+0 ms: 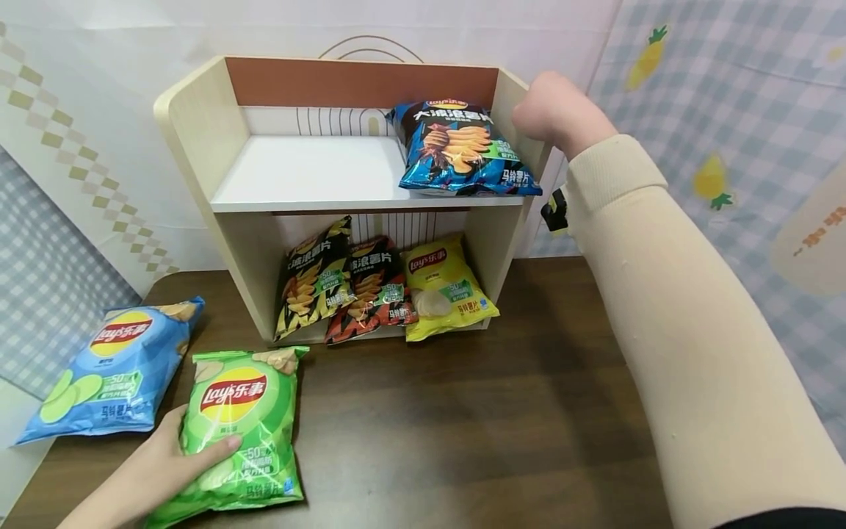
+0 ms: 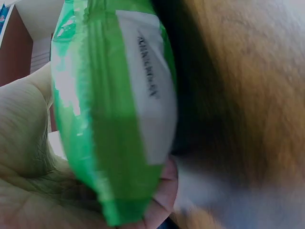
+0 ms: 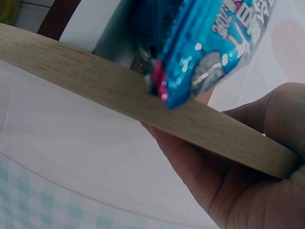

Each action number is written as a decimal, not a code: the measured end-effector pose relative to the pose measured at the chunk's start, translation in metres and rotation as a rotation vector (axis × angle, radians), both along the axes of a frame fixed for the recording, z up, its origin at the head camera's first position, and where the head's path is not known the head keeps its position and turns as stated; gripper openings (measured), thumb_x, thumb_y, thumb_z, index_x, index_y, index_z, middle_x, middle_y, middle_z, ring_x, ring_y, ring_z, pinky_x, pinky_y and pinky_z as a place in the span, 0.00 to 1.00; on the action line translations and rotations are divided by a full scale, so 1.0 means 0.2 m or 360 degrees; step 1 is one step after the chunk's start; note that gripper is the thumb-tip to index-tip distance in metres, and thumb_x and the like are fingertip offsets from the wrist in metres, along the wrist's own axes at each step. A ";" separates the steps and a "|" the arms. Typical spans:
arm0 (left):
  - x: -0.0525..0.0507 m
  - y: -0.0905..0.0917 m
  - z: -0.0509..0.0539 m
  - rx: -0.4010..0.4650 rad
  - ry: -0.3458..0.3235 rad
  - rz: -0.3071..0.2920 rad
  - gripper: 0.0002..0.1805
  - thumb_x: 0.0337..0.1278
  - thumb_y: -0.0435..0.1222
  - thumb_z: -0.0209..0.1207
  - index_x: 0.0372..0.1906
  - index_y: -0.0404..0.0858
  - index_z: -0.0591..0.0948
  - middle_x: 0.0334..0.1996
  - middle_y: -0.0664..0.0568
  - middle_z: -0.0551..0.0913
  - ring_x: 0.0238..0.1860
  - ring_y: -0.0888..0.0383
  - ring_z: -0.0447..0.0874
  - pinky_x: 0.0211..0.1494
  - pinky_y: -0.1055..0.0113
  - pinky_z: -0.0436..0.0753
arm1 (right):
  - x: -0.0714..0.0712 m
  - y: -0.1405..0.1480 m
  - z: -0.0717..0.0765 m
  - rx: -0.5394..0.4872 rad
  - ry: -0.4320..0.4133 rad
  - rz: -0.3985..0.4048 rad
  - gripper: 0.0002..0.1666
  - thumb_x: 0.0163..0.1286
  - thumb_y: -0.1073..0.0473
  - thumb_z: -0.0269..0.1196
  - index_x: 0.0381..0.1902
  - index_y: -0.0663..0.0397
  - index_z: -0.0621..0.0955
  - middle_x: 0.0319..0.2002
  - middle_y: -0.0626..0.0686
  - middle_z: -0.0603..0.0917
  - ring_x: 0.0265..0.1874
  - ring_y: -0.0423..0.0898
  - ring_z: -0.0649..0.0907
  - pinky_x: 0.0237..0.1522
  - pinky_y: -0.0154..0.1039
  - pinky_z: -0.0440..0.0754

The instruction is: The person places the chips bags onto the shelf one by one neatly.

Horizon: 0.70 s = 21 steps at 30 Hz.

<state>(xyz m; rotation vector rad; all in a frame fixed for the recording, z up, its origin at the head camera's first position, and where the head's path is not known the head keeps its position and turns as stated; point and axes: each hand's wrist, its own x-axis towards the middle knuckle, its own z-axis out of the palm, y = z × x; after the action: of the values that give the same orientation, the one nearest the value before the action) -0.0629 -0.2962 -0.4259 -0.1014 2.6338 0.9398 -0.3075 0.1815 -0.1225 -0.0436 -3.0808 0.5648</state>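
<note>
"Where's the green bag (image 1: pixel 247 411)?"

"At the table's near left, in front of the shelf unit (image 1: pixel 317 173). I can't tell whether its underside touches the table (image 1: pixel 476 419)."

"Why take it by the side?"

"Probably because it's puffy and slick: with the thumb across the front and fingers behind, the left hand (image 1: pixel 155 455) gets both faces without crushing it."

"So that grip is closed?"

"Around the bag, yes, thumb and fingers parted by its thickness."

"And the right hand (image 1: pixel 562 114)?"

"It clasps the right side panel (image 3: pixel 109 88), thumb and fingers on opposite faces, parted only by the board. I'd guess that steadies the unit."

"What's near it?"

"The dark blue bag (image 1: pixel 463 150), just inside that panel on the upper board, its lower edge poking past the front, perhaps for want of depth."

"And below?"

"Black-and-yellow bag (image 1: pixel 313 286), red-and-black bag (image 1: pixel 370 301), yellow bag (image 1: pixel 449 290), leaning back, presumably so their fronts show."

"The light blue bag (image 1: pixel 112 375)?"

"Left of the green one, untouched."
</note>
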 end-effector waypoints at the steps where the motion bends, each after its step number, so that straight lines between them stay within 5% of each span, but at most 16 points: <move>1: 0.00 0.00 0.00 0.0014 -0.0001 0.0009 0.56 0.59 0.59 0.58 0.67 0.18 0.46 0.56 0.25 0.68 0.51 0.40 0.74 0.46 0.49 0.77 | 0.00 0.00 0.00 0.0004 0.0002 0.0003 0.32 0.66 0.64 0.45 0.68 0.69 0.62 0.63 0.65 0.68 0.54 0.59 0.70 0.58 0.55 0.70; 17: 0.04 0.06 0.00 0.0086 0.0128 0.0069 0.60 0.57 0.57 0.61 0.71 0.21 0.41 0.61 0.23 0.62 0.57 0.34 0.70 0.52 0.41 0.73 | 0.00 -0.01 0.00 -0.0009 -0.0010 -0.0011 0.33 0.66 0.63 0.46 0.69 0.68 0.61 0.63 0.65 0.68 0.55 0.59 0.69 0.58 0.56 0.70; 21: 0.05 0.10 0.00 0.0154 0.0200 0.0068 0.58 0.56 0.55 0.64 0.72 0.24 0.43 0.61 0.26 0.65 0.56 0.38 0.72 0.50 0.49 0.76 | 0.00 0.00 0.01 -0.0002 -0.0012 -0.0010 0.33 0.66 0.63 0.46 0.69 0.68 0.61 0.64 0.65 0.67 0.55 0.59 0.69 0.58 0.56 0.69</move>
<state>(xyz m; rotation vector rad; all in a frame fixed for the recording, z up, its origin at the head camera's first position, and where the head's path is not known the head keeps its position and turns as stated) -0.0533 -0.2767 -0.4257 -0.0781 2.7038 1.1202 -0.3075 0.1809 -0.1212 -0.0553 -3.0866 0.5679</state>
